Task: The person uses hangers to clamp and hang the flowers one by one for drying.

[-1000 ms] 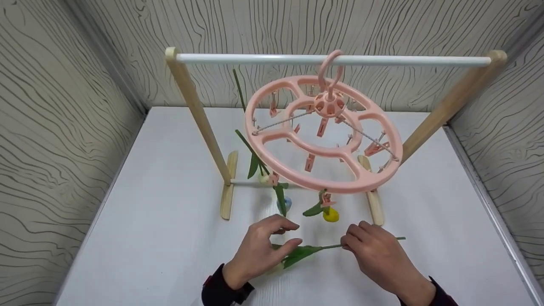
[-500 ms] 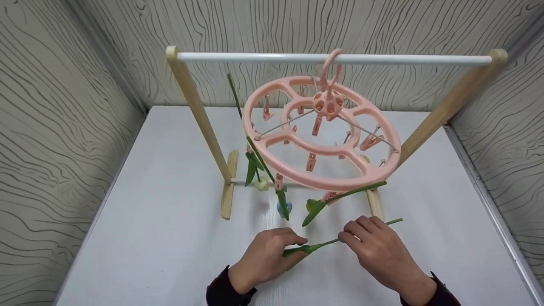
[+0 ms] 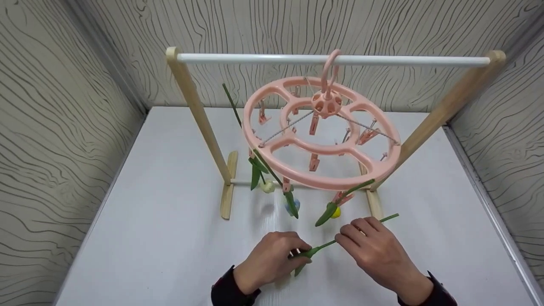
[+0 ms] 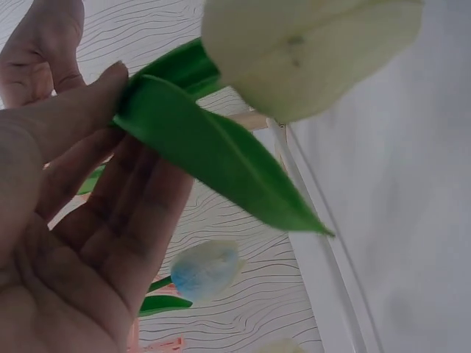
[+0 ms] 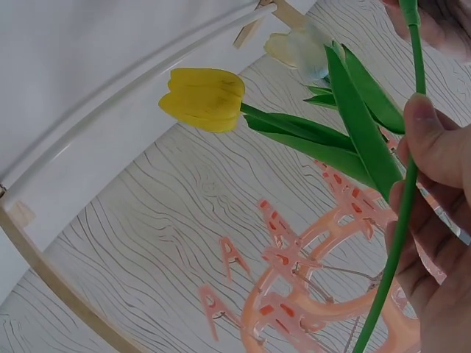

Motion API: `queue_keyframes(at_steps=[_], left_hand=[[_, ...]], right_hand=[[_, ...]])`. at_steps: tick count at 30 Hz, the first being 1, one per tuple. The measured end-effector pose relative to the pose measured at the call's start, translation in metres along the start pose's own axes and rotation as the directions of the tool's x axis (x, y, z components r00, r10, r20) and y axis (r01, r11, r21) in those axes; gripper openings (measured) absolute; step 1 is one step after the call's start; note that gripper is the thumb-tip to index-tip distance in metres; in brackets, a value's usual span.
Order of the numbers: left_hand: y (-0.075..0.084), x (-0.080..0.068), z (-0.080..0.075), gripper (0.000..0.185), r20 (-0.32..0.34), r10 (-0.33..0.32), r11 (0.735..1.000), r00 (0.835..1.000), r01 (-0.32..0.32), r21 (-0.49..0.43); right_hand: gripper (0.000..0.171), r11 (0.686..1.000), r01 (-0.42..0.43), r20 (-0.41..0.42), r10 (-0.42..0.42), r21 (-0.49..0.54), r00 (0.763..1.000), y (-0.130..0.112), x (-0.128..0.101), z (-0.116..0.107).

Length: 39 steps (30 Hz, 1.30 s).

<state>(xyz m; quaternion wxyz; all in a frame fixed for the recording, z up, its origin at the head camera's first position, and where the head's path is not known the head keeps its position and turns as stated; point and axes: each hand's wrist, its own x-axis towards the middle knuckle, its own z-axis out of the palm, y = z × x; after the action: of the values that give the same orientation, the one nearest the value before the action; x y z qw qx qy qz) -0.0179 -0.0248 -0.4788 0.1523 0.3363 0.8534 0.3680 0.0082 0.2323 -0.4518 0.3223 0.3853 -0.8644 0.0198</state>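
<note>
Compared with the earlier frame, turned slightly together with its hanging flowers: pink ring [image 3: 323,148]. Also brought together at the base of a leaf [image 4: 221,158]: thumb and fingertips of left hand [image 3: 274,257]. Now held low over the table [image 3: 148,233], on the person's side of the ring: white tulip [image 4: 316,59], narrowly pinched by left hand at the leaf base and by right hand [image 3: 374,246] around the stem [image 5: 401,228]. Judged as present step: steadying and orienting this flower with both hands. For the next move, probably needed: firm hold of the stem and one free peg [image 3: 313,162]. Around: yellow tulip [image 5: 202,99], bluish tulip [image 4: 206,268] and pale hanging tulip [image 3: 267,186], all clipped under the ring; above, white bar [image 3: 255,58] between wooden posts [image 3: 195,110]. Seemingly in the way: yellow tulip, between hands and ring front. Also to mind: ring suspended by a hook [image 3: 325,76], so perhaps easily swinging.
</note>
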Motion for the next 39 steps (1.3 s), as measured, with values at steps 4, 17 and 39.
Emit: queue_keyframes(at_steps=[4, 17, 39], left_hand=[[-0.003, 0.002, 0.002, 0.013, -0.018, 0.004, 1.000, 1.000, -0.004, -0.026], [-0.011, -0.001, 0.003, 0.011, -0.130, -0.030, 0.981, 0.991, 0.004, -0.195], [-0.008, -0.006, 0.014, 0.012, -0.315, 0.030, 0.920, 0.949, -0.149, -0.362]], right_hand=[[0.051, 1.000, 0.002, -0.034, -0.002, 0.001, 0.999, -0.001, 0.000, 0.001], [0.037, 0.995, -0.009, -0.395, 0.049, 0.104, 0.918, -0.017, 0.004, -0.002], [0.024, 0.012, -0.325, 0.197, 0.774, 0.946, 0.601, -0.047, 0.017, 0.021]])
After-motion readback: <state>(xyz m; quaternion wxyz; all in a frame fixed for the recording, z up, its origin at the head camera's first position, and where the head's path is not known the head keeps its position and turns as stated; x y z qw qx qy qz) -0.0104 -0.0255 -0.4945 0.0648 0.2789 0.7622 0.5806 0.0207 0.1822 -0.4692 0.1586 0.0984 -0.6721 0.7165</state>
